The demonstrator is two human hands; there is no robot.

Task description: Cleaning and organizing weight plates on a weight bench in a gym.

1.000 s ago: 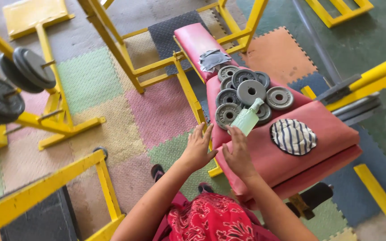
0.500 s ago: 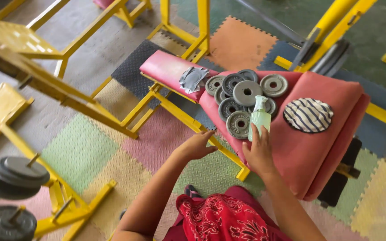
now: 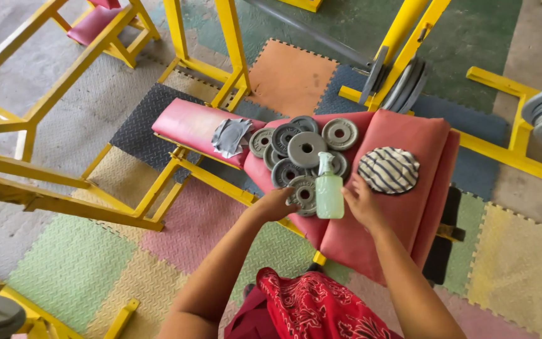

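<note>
Head view looks down on a pink padded bench (image 3: 403, 207) with a yellow frame, ringed by other yellow racks (image 3: 51, 201) and coloured foam floor tiles (image 3: 70, 267). A cluster of grey weight plates (image 3: 307, 150) lies overlapping on the bench pad, a crumpled grey cloth (image 3: 231, 136) sits to their left on the narrower pink pad, and a striped round cap (image 3: 388, 169) lies just to their right. A pale green spray bottle (image 3: 329, 189) stands among the plates at the near edge of the cluster, its long axis running roughly up the picture, nozzle end away from the person and base toward them; whether it rests on a plate or is lifted off cannot be told. The right hand (image 3: 360, 202) is curled against the bottle's right side, fingers wrapped partly around it. The left hand (image 3: 276, 204) has its fingers bent, tips touching the nearest grey plate beside the bottle. Larger loaded plates (image 3: 403, 81) hang on a bar behind the bench, and more show at the right edge and lower left corner, cut off by the frame. The person's red patterned clothing (image 3: 315, 307) hides the floor below the forearms.
</note>
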